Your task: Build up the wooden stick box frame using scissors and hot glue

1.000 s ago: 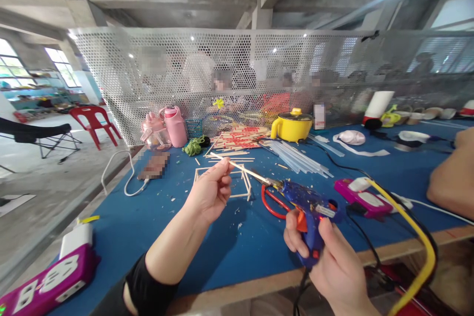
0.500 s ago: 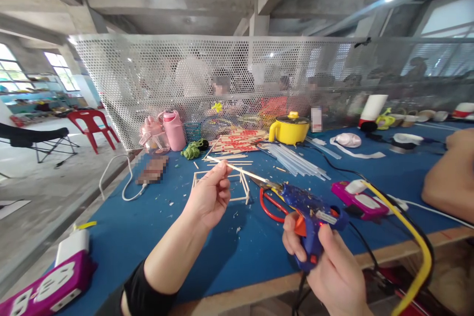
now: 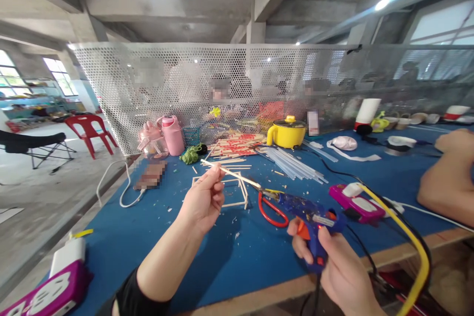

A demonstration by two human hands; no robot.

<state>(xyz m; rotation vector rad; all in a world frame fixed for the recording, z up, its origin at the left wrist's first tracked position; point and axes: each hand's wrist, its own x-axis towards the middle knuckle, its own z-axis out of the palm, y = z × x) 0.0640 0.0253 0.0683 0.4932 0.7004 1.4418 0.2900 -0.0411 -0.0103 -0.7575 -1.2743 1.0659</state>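
Note:
Between thumb and fingers, my left hand (image 3: 205, 195) pinches a thin wooden stick (image 3: 239, 176) that slants down to the right. My right hand (image 3: 340, 261) grips a blue hot glue gun (image 3: 305, 207) with an orange trigger. Its nozzle points left, at the right end of the stick; whether they touch I cannot tell. Behind my left hand a small frame of joined sticks (image 3: 245, 195) stands on the blue table (image 3: 215, 271), partly hidden by that hand. Red-handled scissors (image 3: 272, 213) lie under the nozzle, their blades mostly covered.
Loose sticks (image 3: 240, 147), clear glue sticks (image 3: 296, 164), a yellow pot (image 3: 289, 133) and a pink bottle (image 3: 172, 137) lie toward the back, before a perforated screen (image 3: 166, 89). A purple power strip (image 3: 355, 203) with cables sits right, near another person's arm (image 3: 448, 187).
The glue gun has shifted slightly right and down, and its nozzle has drawn back a little from the stick's end. The whole view has tilted somewhat upward. Both grips are unchanged.

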